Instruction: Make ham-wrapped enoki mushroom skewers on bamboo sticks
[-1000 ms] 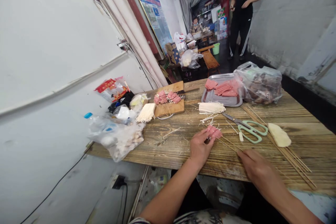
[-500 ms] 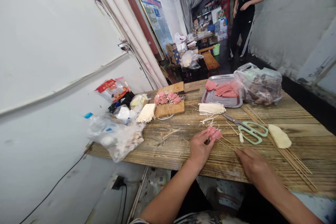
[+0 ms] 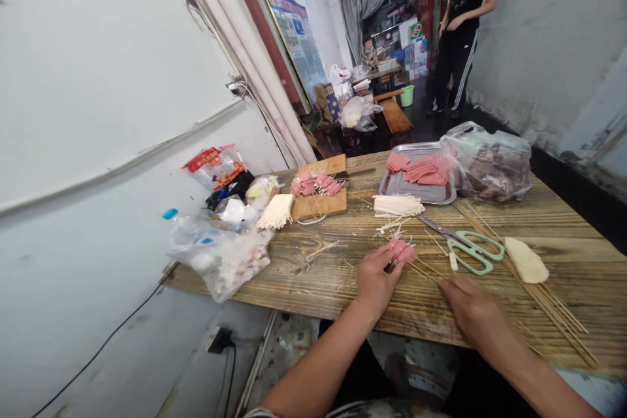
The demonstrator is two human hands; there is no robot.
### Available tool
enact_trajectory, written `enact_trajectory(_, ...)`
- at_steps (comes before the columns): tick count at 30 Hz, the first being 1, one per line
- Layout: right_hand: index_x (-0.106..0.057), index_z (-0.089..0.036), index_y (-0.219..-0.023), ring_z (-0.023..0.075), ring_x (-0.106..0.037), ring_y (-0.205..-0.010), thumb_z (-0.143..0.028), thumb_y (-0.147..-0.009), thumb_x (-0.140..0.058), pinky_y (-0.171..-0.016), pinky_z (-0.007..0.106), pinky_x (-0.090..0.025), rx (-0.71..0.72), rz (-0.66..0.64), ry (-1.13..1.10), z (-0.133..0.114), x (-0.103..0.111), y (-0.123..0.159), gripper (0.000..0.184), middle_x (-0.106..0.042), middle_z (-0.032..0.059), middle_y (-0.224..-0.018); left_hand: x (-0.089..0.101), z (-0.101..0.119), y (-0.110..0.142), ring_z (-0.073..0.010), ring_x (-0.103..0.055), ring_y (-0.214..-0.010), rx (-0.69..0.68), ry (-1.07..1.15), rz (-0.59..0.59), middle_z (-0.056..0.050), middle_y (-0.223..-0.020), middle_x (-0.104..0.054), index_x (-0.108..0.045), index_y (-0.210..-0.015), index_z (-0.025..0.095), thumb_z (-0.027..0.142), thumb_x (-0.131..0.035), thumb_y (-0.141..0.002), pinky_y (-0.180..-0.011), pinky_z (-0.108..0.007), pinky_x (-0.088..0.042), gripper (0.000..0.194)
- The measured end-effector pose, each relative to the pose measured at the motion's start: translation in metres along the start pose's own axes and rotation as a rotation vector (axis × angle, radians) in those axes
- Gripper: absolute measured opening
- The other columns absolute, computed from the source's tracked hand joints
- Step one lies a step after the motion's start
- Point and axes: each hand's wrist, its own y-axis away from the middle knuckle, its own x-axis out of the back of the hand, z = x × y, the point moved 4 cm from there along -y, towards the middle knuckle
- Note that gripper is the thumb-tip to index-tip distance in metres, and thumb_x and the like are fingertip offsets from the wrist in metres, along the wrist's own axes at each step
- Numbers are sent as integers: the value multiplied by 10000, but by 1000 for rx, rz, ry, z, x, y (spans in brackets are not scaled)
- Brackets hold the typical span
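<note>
My left hand (image 3: 376, 277) is closed on a pink meat roll (image 3: 402, 250) with pale enoki stems poking out. Two thin bamboo skewers (image 3: 427, 268) run from the roll to my right hand (image 3: 471, 307), whose fingers are wrapped round their other ends. Just beyond the roll lies a bundle of enoki mushrooms (image 3: 398, 205) with loose stems near it. Green-handled scissors (image 3: 473, 249) rest open to the right, by a pale yellow slice (image 3: 526, 260) and a row of spare skewers (image 3: 553, 313). Finished-looking pink rolls on skewers (image 3: 314, 183) lie on a wooden board (image 3: 321, 204).
A metal tray (image 3: 386, 191) of pink slices (image 3: 425, 170) stands at the back beside a plastic bag of dark contents (image 3: 490, 163). On the left are another enoki bundle (image 3: 275, 211) and a filled clear bag (image 3: 230, 261). A person (image 3: 460, 32) stands beyond the table.
The whole view has shifted slightly, moving things a little right and down. Both hands keep their hold on the roll and skewers, with barely any movement.
</note>
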Motion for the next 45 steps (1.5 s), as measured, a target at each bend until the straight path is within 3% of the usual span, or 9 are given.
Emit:
enact_trajectory(19,-614,-120,-994,178,-529,-750,-67,-900,-376,-732,304,-466,20,-37,2,6,-21,-4,262,-553,59,-779,-3,-3,1,-199,-693,-1029,50,18,-43,-35,-1157,-704,-717,-1086,247,158,-691,-796,-917,-345,-582,304)
enact_trajectory(29,-601,-134,-951,183,-525,-780,-102,-926,-390,-720,312,-439,-1,-100,-3,8,-29,-7,215,-547,64,-828,-3,-3,1,-202,-694,-1019,38,2,-39,-49,-1131,-717,-717,-1081,240,159,-684,-802,-916,-350,-581,293)
enact_trajectory(34,-614,-160,-955,193,-529,-799,-178,-947,-402,-723,319,-429,22,-95,64,7,-18,-8,213,-570,68,-846,0,4,1,-189,-681,-1035,12,22,-41,-45,-1151,-707,-691,-1122,245,173,-671,-822,-929,-339,-573,309)
enact_trajectory(38,-618,-156,-1035,223,-545,-851,-309,-949,-435,-767,355,-436,-11,-11,164,17,3,3,254,-605,103,-947,6,4,1,-201,-673,-1044,73,52,52,-69,-1094,-724,-686,-1124,211,221,-667,-838,-947,-360,-564,287)
enact_trajectory(45,-613,-201,-775,223,-570,-745,-324,-935,-407,-708,367,-433,-116,-110,132,35,23,24,288,-605,72,-769,42,-25,8,-227,-683,-1033,194,-11,228,-116,-1083,-725,-695,-1082,154,255,-595,-868,-950,-415,-553,257)
